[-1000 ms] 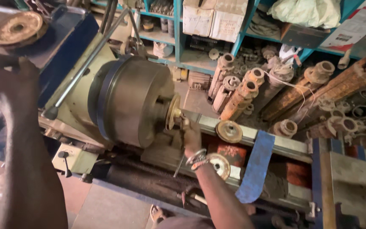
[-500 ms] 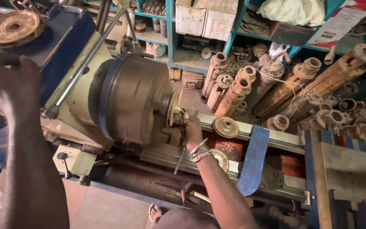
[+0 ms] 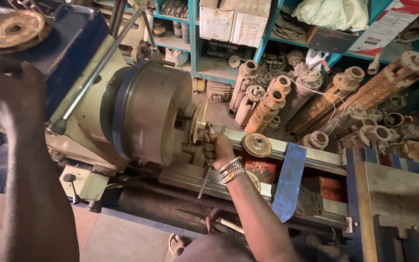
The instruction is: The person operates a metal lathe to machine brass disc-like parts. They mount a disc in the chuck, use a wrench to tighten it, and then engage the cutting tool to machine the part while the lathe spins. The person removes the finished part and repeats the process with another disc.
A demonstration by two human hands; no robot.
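I look down on a lathe with a large grey chuck (image 3: 146,111). My right hand (image 3: 218,144), with bangles on the wrist, is closed on a brass round workpiece (image 3: 199,127) set in the chuck face. My left hand (image 3: 8,92) is raised at the far left, fingers curled, over the blue headstock (image 3: 69,48); whether it grips anything I cannot tell. A long metal lever (image 3: 98,65) slants across the headstock between the two hands.
A brass disc (image 3: 256,144) lies on the lathe bed beside a blue strip (image 3: 289,179). A rusty pulley (image 3: 13,29) sits on top of the headstock. Rusty pump housings (image 3: 272,99) pile up behind, below teal shelves with cardboard boxes (image 3: 233,19). The tailstock (image 3: 394,194) stands at the right.
The view has shifted slightly. My right hand stays at the chuck face on the workpiece; my left hand remains raised at the left.
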